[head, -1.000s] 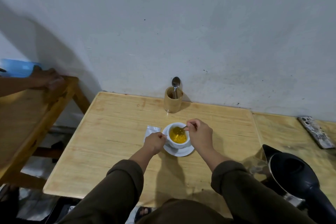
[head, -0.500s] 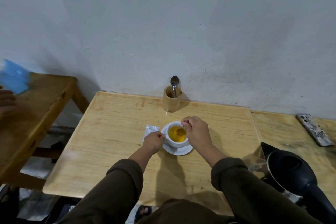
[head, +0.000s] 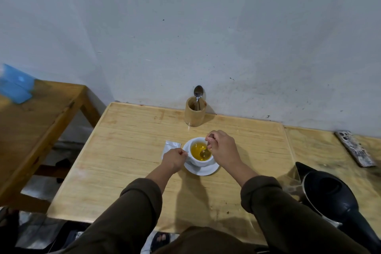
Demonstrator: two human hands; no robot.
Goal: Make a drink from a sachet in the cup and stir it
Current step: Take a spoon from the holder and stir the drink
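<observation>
A white cup (head: 199, 162) full of yellow-orange drink stands on a white saucer (head: 203, 170) in the middle of the wooden table (head: 127, 150). My left hand (head: 174, 159) pinches the cup's handle on its left side. Over the cup's right rim, my right hand (head: 221, 149) grips a small spoon (head: 205, 152) whose bowl sits in the liquid. A silver sachet (head: 170, 146) lies flat just left of the cup, partly hidden behind my left hand.
A bamboo holder (head: 194, 113) with another spoon (head: 198, 92) stands by the wall. A black kettle (head: 334, 198) sits at the right front. A patterned phone (head: 354, 148) lies far right. Left is a second table (head: 39, 121) with a blue object (head: 16, 84).
The spoon has circled inside the cup, its bowl now at the right side of the liquid. The other person's hand at the left table has left the view.
</observation>
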